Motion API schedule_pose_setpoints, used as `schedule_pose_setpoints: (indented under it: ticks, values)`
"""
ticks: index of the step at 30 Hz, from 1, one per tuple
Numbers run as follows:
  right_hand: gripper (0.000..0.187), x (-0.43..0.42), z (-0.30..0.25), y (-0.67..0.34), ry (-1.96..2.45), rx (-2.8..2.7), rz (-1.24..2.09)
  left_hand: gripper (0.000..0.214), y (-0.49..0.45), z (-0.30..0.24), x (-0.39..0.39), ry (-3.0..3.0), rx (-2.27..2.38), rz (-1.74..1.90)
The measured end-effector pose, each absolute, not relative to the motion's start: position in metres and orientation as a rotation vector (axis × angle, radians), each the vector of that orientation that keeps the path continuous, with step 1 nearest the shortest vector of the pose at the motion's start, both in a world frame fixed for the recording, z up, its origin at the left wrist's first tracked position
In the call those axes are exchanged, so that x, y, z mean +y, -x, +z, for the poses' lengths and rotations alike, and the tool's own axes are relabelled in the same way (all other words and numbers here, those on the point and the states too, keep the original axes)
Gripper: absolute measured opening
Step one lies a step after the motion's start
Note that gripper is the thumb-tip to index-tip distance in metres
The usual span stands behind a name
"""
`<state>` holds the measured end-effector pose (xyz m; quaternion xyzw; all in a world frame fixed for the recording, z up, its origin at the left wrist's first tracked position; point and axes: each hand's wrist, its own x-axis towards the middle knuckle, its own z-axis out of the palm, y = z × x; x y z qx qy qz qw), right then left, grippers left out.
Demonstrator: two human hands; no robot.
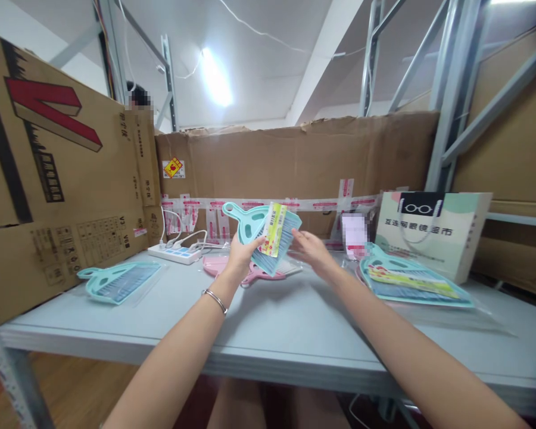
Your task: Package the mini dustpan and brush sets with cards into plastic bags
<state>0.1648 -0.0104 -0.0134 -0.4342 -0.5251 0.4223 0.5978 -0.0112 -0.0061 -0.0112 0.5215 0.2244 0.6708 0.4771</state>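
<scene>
Above the middle of the table, my left hand (241,257) is closed on a turquoise dustpan-and-brush set (254,225), its handle pointing to the upper left. The set has blue bristles and carries a yellow-green label (273,229) on its front. At the right edge of this set is my right hand (311,249), fingers apart; whether the fingertips touch it is unclear. Behind and below lies a pink dustpan set (217,266), partly hidden. Another turquoise dustpan set (124,282) rests at the left, and a labelled turquoise one (417,283) sits at the right in clear wrapping.
The grey table (174,328) has a white power strip (175,253) with plugged cables at the back. A large cardboard box (62,149) stands left, with a cardboard wall (290,161) behind. A paper bag (446,238) stands right. A person's head (137,95) shows beyond the boxes.
</scene>
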Motion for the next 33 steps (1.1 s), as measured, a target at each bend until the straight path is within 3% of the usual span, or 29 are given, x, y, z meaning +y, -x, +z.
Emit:
schedule_pose_setpoints:
  ticks: [3, 5, 9, 12, 16, 21, 26, 33]
  values:
    - [0.054, 0.006, -0.029, -0.198, 1.449, -1.552, 0.353, 0.062, 0.014, -0.007, -0.007, -1.171, 0.554, 1.689]
    - [0.064, 0.013, -0.041, -0.213, 1.727, -1.832, 0.183, 0.062, 0.015, -0.006, -0.007, -1.115, 0.559, 1.703]
    - [0.035, 0.014, -0.046, -0.217, 1.984, -1.928, 0.073, 0.060, 0.016, -0.005, -0.006, -1.070, 0.558, 1.727]
    - [0.027, 0.009, -0.036, -0.205, 1.870, -1.764, 0.013, 0.053, 0.018, -0.003, -0.006, -1.019, 0.566, 1.777]
    - [0.023, -0.003, -0.026, -0.185, 1.409, -1.827, 0.373, 0.053, 0.020, 0.001, -0.006, -1.013, 0.461, 1.810]
    - [0.051, -0.019, -0.018, -0.169, 0.987, -1.741, 0.926, 0.058, 0.020, -0.001, -0.004, -1.061, 0.461, 1.786]
    - [0.040, -0.027, -0.013, -0.159, 0.659, -1.337, 1.311, 0.061, 0.013, -0.006, -0.010, -1.232, 0.460, 1.588]
    - [0.027, -0.023, -0.019, -0.140, 0.534, -0.886, 1.350, 0.056, 0.000, -0.014, -0.015, -1.433, 0.616, 1.537]
